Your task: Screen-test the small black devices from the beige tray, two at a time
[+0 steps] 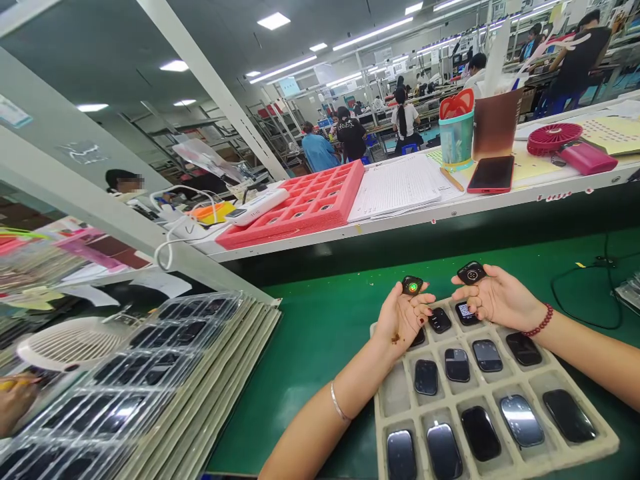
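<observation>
My left hand (403, 317) is palm up over the far left corner of a beige moulded tray (387, 400); its fingertips pinch a small black device (413, 286) with a green light glowing on its face. My right hand (497, 298), also palm up, grips a second small black device (471, 273) with a round button pattern. Both hands hover just above the tray's far row. The tray's pockets hold several glossy black oval devices (457, 364). The tray lies on a green mat (320, 327).
A stack of clear blister trays (135, 380) with dark parts leans at the left beside a white fan (60, 343). A shelf behind carries a red foam tray (305, 203), papers (397, 187), a red phone (491, 174), a pink fan (555, 138). A black cable (583, 293) lies right. People work in the background.
</observation>
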The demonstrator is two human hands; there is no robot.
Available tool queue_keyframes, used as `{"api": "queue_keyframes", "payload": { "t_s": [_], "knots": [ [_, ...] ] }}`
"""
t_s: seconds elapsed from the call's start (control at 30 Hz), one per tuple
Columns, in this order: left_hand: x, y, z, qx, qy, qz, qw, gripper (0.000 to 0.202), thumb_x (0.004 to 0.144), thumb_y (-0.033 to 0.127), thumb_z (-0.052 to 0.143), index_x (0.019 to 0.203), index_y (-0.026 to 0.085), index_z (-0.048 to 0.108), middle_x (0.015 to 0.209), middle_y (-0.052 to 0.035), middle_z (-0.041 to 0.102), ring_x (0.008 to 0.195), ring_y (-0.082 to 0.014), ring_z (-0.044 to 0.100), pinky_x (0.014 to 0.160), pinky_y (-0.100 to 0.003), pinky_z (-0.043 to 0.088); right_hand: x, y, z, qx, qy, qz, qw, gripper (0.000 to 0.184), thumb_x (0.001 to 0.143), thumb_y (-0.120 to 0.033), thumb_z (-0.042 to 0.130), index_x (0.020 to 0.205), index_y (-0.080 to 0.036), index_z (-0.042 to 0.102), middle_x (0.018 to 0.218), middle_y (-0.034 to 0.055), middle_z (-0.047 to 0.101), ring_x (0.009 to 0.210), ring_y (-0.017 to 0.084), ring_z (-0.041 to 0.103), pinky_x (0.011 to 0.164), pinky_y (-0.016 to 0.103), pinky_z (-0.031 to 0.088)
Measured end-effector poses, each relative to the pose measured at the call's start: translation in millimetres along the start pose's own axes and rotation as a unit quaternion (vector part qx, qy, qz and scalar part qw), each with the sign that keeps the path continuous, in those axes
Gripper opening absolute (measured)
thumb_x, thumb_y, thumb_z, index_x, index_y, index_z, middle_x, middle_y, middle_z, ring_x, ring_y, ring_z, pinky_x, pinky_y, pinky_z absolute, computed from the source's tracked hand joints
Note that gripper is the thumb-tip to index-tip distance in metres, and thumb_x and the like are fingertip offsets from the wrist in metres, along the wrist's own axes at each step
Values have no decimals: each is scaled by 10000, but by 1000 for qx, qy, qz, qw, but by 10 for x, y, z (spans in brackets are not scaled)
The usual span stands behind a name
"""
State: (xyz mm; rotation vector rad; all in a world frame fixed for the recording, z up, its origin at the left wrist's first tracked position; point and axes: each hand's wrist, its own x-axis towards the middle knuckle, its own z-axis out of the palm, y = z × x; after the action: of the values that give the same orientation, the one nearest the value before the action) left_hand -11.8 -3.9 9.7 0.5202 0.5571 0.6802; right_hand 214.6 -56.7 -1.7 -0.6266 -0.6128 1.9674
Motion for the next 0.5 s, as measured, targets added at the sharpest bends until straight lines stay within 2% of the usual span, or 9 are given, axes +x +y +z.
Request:
{"api": "queue_keyframes", "payload": {
  "t_s": [0.07,0.13,0.2,0.33,0.43,0.5],
  "knots": [
    [-3,-17,-5,18,-1,13,1000,429,845,442,508,1034,60,563,797,-108,676,564,-119,613,530,-196,447,-2,15,2,-24,1,-13,1000,442,883,-474,399,1107,-131,566,999,135,673,653,156,653,540,242,549],
    [-6,-57,-9,69,1,41,997,421,772,365,631,1074,89,530,867,-108,680,607,-126,631,527,-191,439,0,49,13,-72,11,-41,996,381,823,-366,558,1145,-164,528,1046,119,654,669,138,650,568,229,553],
    [-12,-109,-7,146,5,67,987,505,691,237,709,1127,130,478,944,-104,672,667,-144,652,515,-184,422,6,95,34,-148,30,-68,986,449,760,-230,646,1177,-200,484,1080,97,629,684,121,646,588,219,555],
    [-46,-199,15,280,10,124,952,568,658,106,675,1173,171,443,1080,-104,630,784,-159,660,577,-194,447,15,185,95,-305,47,-114,944,505,740,-181,637,1205,-210,442,1099,93,593,742,136,636,594,243,555],
    [-75,-228,23,342,3,157,927,501,694,109,642,1164,173,480,1106,-99,620,862,-157,649,738,-238,481,6,227,126,-383,53,-140,912,481,747,-186,605,1200,-209,442,1048,80,602,736,138,610,594,257,534],
    [-85,-232,18,374,-10,155,914,424,734,151,621,1143,162,510,1032,-94,642,829,-158,651,740,-250,483,-3,244,132,-430,54,-153,888,409,760,-177,577,1155,-202,474,981,62,614,709,130,582,586,249,507]
  ]
}}
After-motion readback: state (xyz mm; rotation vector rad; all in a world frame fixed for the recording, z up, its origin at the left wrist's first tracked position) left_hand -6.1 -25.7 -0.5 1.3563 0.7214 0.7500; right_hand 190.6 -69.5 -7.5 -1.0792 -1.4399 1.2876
